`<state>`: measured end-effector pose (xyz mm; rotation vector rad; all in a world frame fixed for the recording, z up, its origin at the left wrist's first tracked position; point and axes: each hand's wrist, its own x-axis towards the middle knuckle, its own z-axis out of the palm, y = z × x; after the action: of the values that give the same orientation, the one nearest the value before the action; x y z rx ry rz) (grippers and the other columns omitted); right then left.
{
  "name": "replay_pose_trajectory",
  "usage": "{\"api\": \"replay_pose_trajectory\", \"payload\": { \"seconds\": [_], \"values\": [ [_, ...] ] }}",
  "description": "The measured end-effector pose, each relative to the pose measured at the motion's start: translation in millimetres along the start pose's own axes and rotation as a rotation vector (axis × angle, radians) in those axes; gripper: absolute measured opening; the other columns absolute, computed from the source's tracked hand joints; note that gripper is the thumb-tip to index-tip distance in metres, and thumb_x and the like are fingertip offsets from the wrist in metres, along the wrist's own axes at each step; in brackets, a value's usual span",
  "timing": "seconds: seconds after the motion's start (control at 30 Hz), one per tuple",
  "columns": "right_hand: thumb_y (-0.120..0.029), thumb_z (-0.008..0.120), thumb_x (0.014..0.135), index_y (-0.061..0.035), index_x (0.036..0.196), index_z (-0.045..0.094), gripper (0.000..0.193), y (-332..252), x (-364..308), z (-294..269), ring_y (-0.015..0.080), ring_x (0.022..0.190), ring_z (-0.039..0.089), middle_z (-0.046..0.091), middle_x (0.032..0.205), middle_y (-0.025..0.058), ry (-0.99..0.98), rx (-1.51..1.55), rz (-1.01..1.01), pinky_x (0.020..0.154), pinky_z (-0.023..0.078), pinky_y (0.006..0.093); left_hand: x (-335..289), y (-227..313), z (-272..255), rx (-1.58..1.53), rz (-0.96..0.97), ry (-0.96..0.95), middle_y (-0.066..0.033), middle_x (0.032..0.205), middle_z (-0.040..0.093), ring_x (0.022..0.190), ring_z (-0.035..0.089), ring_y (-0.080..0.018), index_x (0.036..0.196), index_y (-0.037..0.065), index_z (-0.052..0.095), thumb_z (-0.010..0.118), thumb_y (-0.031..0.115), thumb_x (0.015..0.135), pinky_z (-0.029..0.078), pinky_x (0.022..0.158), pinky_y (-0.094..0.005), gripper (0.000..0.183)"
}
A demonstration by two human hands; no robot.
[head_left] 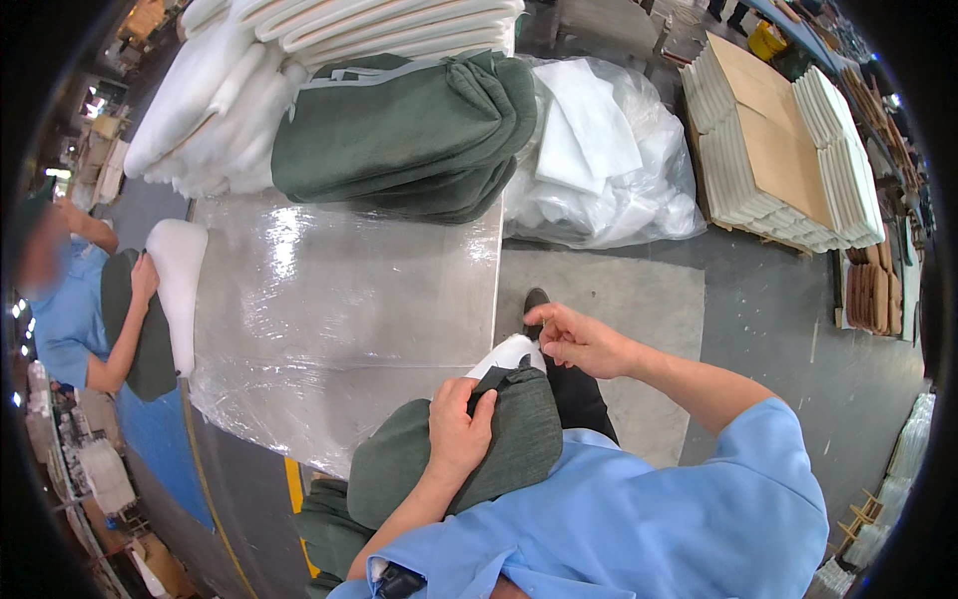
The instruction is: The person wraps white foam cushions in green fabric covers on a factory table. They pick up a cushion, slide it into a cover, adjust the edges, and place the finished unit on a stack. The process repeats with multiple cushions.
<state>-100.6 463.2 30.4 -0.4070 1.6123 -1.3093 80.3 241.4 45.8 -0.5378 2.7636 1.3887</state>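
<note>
Left hand (457, 427) clamped the dark green fabric cover (509, 439) steady; right hand (577, 339), at one o'clock, pinched its opening around the white foam insert (507, 353).

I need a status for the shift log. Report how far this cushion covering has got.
Done: a stack of folded green covers lies at the far end of the plastic-wrapped table. In hand: the left hand grips a green cover with white foam poking out of its open end; the right hand pinches just above that foam. Left: white foam pads piled beside the stack appear uncovered.
</note>
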Motion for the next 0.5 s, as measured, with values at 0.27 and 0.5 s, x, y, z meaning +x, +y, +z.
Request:
{"api": "replay_pose_trajectory", "payload": {
  "seconds": [0.27,0.5],
  "values": [
    [-0.018,0.07,0.103,-0.0137,0.131,0.071,0.029,1.8,22.5,-11.1,0.0224,0.094,0.065,0.065,0.107,0.0094,-0.125,-0.33,-0.224,0.089,0.054,0.0372,9.5,1.2,8.7,0.015,0.026,0.011,-0.0176,0.097,0.066,0.09,0.065,-0.0396,0.106,0.0,0.068,0.075,0.015,0.096,0.051,0.081,-0.0468,0.02],
    [-0.021,0.072,0.103,-0.0056,0.116,0.072,0.02,13.7,42.4,1.0,0.0163,0.091,0.065,0.066,0.102,0.0046,-0.21,-0.142,-0.088,0.08,0.057,0.034,3.4,2.1,9.0,0.017,-0.052,0.078,-0.017,0.097,0.067,0.092,0.066,-0.0383,0.105,0.001,0.069,0.074,0.014,0.097,0.051,0.083,-0.045,0.016]
  ]
}}
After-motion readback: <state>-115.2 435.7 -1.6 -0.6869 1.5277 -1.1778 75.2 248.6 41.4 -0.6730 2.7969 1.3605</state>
